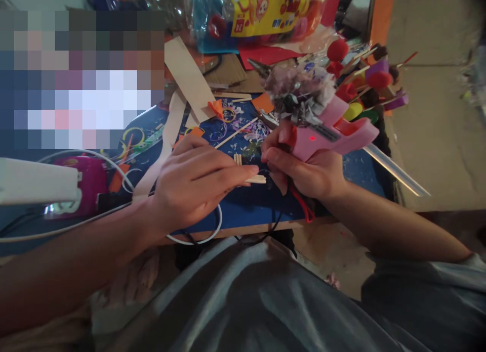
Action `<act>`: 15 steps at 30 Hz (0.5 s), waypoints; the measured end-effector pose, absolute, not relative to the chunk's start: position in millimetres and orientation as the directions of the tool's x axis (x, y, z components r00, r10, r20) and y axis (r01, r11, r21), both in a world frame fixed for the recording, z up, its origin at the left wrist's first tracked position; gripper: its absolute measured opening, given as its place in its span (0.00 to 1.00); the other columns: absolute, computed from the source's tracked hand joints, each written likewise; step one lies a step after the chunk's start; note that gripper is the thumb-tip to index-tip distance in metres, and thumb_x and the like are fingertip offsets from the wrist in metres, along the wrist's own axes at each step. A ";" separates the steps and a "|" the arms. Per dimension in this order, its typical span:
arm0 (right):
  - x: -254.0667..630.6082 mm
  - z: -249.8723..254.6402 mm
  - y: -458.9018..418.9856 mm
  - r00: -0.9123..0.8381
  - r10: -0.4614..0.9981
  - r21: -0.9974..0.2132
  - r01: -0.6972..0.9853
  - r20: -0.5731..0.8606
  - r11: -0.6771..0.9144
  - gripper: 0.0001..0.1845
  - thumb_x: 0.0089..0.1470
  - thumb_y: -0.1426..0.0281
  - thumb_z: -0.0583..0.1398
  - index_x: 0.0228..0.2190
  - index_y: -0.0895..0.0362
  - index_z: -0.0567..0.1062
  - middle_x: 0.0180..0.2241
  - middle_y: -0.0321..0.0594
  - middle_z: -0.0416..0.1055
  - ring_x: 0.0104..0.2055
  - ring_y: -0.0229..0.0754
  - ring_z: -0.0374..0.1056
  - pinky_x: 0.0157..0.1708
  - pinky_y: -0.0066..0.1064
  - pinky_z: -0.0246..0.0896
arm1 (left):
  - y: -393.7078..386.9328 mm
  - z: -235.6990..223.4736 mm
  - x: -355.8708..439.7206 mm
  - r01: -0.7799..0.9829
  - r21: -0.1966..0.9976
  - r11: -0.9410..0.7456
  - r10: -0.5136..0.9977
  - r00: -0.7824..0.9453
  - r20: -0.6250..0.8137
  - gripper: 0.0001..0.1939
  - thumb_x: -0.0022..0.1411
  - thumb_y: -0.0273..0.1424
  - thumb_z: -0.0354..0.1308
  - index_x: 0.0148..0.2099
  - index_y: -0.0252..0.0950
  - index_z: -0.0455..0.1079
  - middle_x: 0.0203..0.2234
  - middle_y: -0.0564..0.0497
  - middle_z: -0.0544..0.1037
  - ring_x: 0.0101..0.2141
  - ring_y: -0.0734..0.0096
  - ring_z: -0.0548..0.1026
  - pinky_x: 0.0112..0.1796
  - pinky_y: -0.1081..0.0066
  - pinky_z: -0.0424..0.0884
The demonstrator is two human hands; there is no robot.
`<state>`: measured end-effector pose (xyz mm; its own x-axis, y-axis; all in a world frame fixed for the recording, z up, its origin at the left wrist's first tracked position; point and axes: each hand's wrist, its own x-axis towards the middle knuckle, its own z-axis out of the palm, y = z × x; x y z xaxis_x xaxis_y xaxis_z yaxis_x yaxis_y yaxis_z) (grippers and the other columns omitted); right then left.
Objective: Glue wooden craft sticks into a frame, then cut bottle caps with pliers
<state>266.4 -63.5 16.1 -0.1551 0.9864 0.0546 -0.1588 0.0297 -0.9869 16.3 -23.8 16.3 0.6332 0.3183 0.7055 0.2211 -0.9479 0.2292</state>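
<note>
Pinched in my left hand [197, 177] are several short pale wooden sticks [256, 179], some lying sideways and some pointing up. My right hand [311, 172] is wrapped round the handle of a pink glue gun [322, 139], which has a small red light lit on its side. A clear glue stick [398, 171] juts from the back of the gun toward the lower right. The gun's nozzle is hidden by my fingers. Both hands are close together above the blue tabletop [239, 210], and the sticks sit just left of my right fingertips.
Behind the gun lies a grey fluffy bundle [299, 86], with several coloured craft pieces [364, 89] beside it. A plastic bag [266, 18] rests at the back. Paper scraps and a long stick [235, 133] litter the table. A white cable [218, 225] loops near the front edge; cardboard [436, 119] stands right.
</note>
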 end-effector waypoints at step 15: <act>278.0 25.1 -66.1 -0.438 0.879 -0.981 -0.033 0.188 0.194 0.23 0.70 0.58 0.71 0.36 0.49 0.63 0.36 0.34 0.77 0.33 0.37 0.70 0.35 0.33 0.69 | -24.7 23.2 16.3 0.238 0.308 -0.921 0.380 0.719 0.582 0.06 0.81 0.28 0.64 0.54 0.44 0.80 0.41 0.54 0.91 0.37 0.69 0.88 0.46 0.59 0.76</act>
<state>278.0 -66.1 25.1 -0.4376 0.8792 0.1883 -0.0328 0.1936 -0.9805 16.3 -24.7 23.2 0.7186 0.3803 0.5823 0.2380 -0.9212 0.3079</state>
